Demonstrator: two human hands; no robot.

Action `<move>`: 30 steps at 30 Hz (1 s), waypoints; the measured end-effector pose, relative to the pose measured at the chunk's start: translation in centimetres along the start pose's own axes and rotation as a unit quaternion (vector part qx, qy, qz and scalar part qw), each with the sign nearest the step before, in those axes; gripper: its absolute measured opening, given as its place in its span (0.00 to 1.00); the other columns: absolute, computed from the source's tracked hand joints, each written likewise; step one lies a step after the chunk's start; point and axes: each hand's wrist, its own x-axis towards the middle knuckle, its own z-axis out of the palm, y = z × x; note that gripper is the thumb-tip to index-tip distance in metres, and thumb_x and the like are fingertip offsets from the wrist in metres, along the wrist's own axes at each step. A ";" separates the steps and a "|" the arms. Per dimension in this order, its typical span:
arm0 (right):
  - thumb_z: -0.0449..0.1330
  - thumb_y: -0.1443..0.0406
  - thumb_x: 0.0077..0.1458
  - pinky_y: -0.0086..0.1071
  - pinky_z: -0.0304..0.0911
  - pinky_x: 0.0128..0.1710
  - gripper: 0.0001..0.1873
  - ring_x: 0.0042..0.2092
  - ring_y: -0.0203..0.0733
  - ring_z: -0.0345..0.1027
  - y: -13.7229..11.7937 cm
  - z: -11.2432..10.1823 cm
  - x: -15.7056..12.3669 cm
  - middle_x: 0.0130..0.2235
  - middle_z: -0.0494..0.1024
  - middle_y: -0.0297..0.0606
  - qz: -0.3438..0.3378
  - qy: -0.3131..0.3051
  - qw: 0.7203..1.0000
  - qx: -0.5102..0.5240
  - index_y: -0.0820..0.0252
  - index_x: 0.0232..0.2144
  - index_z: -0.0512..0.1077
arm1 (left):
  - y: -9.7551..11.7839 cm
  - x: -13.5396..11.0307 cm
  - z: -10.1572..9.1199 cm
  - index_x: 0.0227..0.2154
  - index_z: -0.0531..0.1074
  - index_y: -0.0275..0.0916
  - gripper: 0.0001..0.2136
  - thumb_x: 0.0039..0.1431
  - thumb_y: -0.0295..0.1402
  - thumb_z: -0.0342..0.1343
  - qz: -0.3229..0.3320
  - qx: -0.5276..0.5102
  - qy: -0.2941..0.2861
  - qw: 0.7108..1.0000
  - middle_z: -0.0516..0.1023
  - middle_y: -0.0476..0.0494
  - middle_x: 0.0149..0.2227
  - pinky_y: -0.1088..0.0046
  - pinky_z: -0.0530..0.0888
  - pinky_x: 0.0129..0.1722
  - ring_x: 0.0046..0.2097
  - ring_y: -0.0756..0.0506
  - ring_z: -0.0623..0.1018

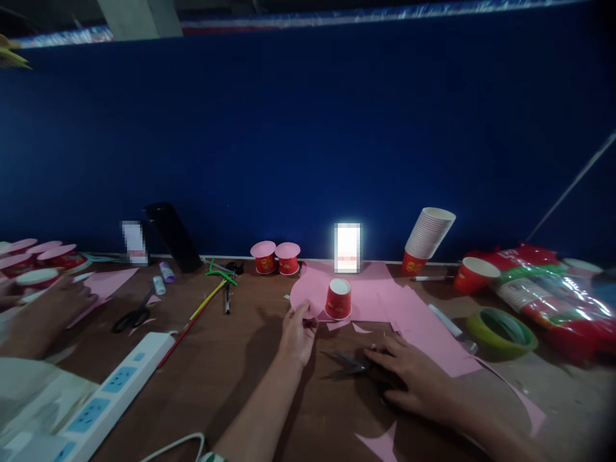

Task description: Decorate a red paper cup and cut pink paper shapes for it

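Note:
My left hand (297,333) pinches the near edge of a round pink paper disc (304,294) lying on the brown table. An upside-down red paper cup (338,299) stands right beside the disc on pink paper sheets (385,296). My right hand (412,375) lies over dark scissors (347,364) on the table, fingers curved on the handles, blades pointing left.
Two red cups capped with pink discs (276,258) stand at the wall, a tilted cup stack (426,239) to the right. A lit phone (347,248), green tape ring (501,330), packaged cups (543,292), power strip (113,388), second scissors (132,316). Another person's hand (45,308) at left.

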 end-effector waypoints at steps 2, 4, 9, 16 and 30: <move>0.61 0.70 0.37 0.42 0.57 0.47 0.38 0.48 0.51 0.59 -0.1 -0.2 0.2 0.47 0.68 0.43 -0.005 -0.009 1.000 0.005 0.54 0.55 0.63 | 0.1 0.1 0.0 0.23 0.69 0.34 0.09 0.38 0.25 0.64 -0.008 -0.009 -0.002 1.000 0.73 0.54 0.21 0.82 0.68 0.20 0.21 0.56 0.71; 0.61 0.70 0.38 0.41 0.57 0.48 0.38 0.48 0.51 0.59 -0.5 -0.6 0.2 0.47 0.68 0.42 -0.016 -0.011 1.000 0.012 0.54 0.55 0.63 | 0.2 0.1 0.0 0.23 0.69 0.34 0.08 0.39 0.24 0.63 -0.014 -0.017 -0.001 1.000 0.73 0.54 0.22 0.82 0.68 0.20 0.21 0.56 0.71; 0.56 0.69 0.48 0.42 0.59 0.48 0.28 0.48 0.49 0.61 -1.9 -1.3 0.0 0.46 0.69 0.43 -0.005 0.001 1.000 -0.001 0.53 0.53 0.64 | 0.2 0.2 0.0 0.23 0.69 0.35 0.07 0.41 0.23 0.62 -0.030 -0.034 -0.005 0.999 0.73 0.53 0.22 0.82 0.68 0.20 0.22 0.55 0.72; 0.57 0.67 0.49 0.44 0.59 0.51 0.28 0.53 0.50 0.61 -0.9 -1.9 1.8 0.52 0.68 0.43 0.054 0.132 0.986 0.089 0.56 0.55 0.61 | 0.6 -0.4 0.0 0.23 0.70 0.35 0.05 0.43 0.25 0.62 -0.103 -0.054 -0.029 0.993 0.73 0.50 0.22 0.79 0.70 0.23 0.23 0.54 0.72; 0.66 0.60 0.40 0.42 0.63 0.44 0.35 0.47 0.49 0.67 0.8 0.7 11.2 0.48 0.72 0.43 0.106 0.234 0.937 0.235 0.58 0.51 0.61 | -0.4 -4.0 -0.1 0.26 0.75 0.33 0.09 0.41 0.31 0.65 -0.182 0.111 -0.314 0.925 0.75 0.42 0.24 0.73 0.69 0.30 0.26 0.48 0.74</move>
